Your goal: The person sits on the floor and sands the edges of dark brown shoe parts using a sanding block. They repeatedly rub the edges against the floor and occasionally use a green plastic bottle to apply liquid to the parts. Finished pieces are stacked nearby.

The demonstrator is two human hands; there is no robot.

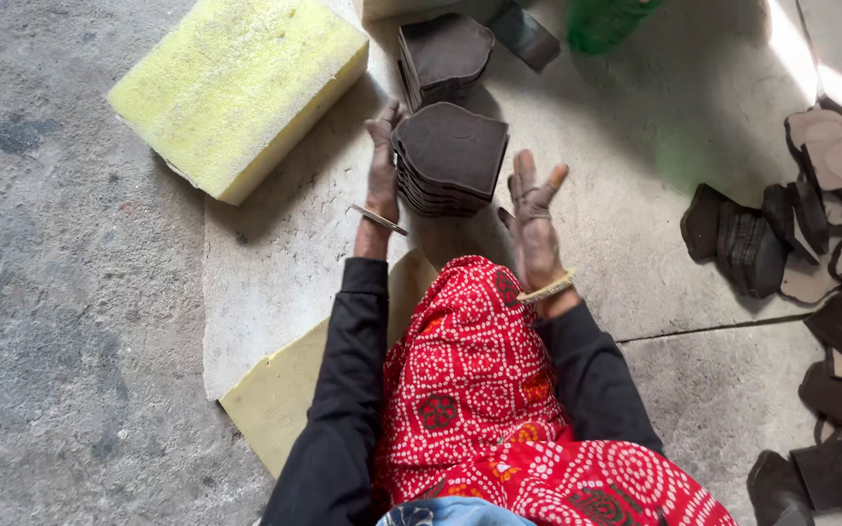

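A stack of dark brown, flat, shield-shaped cut pieces (452,156) lies on the concrete floor in front of me. My left hand (383,166) rests flat against the stack's left side, fingers straight, a bangle on the wrist. My right hand (532,209) hovers just right of the stack, fingers spread, palm facing the stack, holding nothing. A second, similar stack (445,56) sits just behind the first. Both hands are stained dark.
A thick yellow foam block (241,83) lies at the upper left. A thin yellow foam sheet (280,394) lies under my left arm. Many loose dark pieces (811,244) are scattered at the right. A green object (604,21) sits at the top edge.
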